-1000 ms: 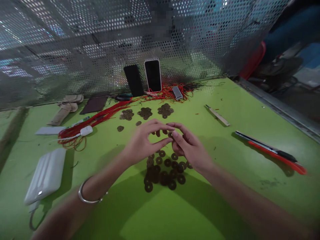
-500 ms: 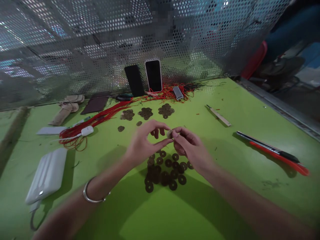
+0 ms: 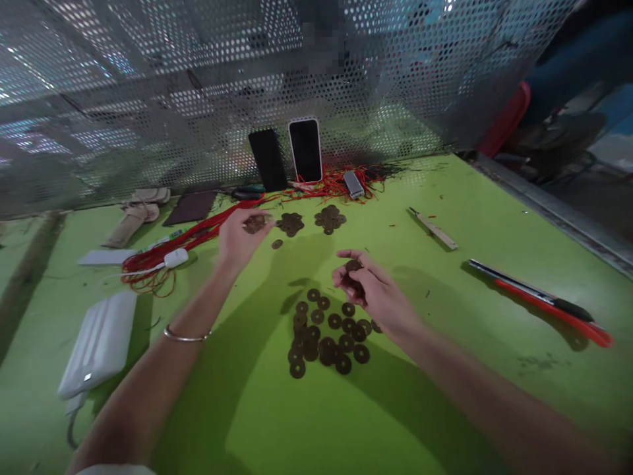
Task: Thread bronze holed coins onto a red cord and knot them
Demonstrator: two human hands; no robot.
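The right hand (image 3: pixel 373 293) hovers just above the middle of the green tabletop (image 3: pixel 469 198), its fingers (image 3: pixel 346 285) curled in and pinched with the thumb around a dark holed coin (image 3: pixel 353 266); whether more lie in the palm cannot be told. Directly below and nearer the near edge lies a scatter of loose coins (image 3: pixel 326 330), some overlapping. The left hand (image 3: pixel 237 237), a thin bangle (image 3: pixel 186 336) on its wrist, is stretched toward the far edge with its fingertips over the leftmost coin pile (image 3: pixel 254 224); motion blur hides whether they grip anything. Two more coin piles (image 3: pixel 289 224) sit in a row to the right of that one, with a single coin (image 3: pixel 277 244) lying just in front. A bundle of red cords (image 3: pixel 198 234) runs from the left side up to the far edge, where a white phone (image 3: pixel 305 150) and a black phone (image 3: pixel 268 159) lean against a perforated metal screen (image 3: pixel 148 99). A white power bank (image 3: pixel 99 343) lies near the left edge, a red utility knife (image 3: pixel 544 303) near the right edge, and a wooden stick (image 3: pixel 434 229) between the knife and the piles.
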